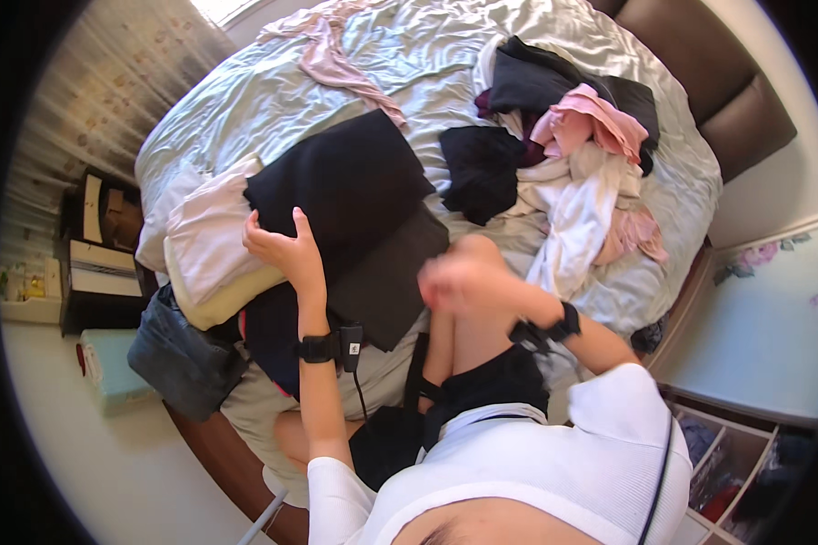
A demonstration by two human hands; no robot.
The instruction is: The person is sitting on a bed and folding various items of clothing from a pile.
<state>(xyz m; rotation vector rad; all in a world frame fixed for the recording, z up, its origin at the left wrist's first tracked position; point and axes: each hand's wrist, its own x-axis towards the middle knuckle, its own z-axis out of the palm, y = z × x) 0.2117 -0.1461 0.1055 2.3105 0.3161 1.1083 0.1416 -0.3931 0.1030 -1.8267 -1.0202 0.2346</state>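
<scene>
The step in hand looks like settling flat-folded clothes on the bed. The black folded garment lies left of the bed's middle, overlapping a dark grey folded garment nearer the front edge, with a pale pink folded garment beside it toward the left edge. The left grip is at the black garment's left side, fingers and thumb spread, pinching nothing. The right grip is blurred; I cannot tell its state. Straightening the black garment would call for both grips at its opposite edges.
</scene>
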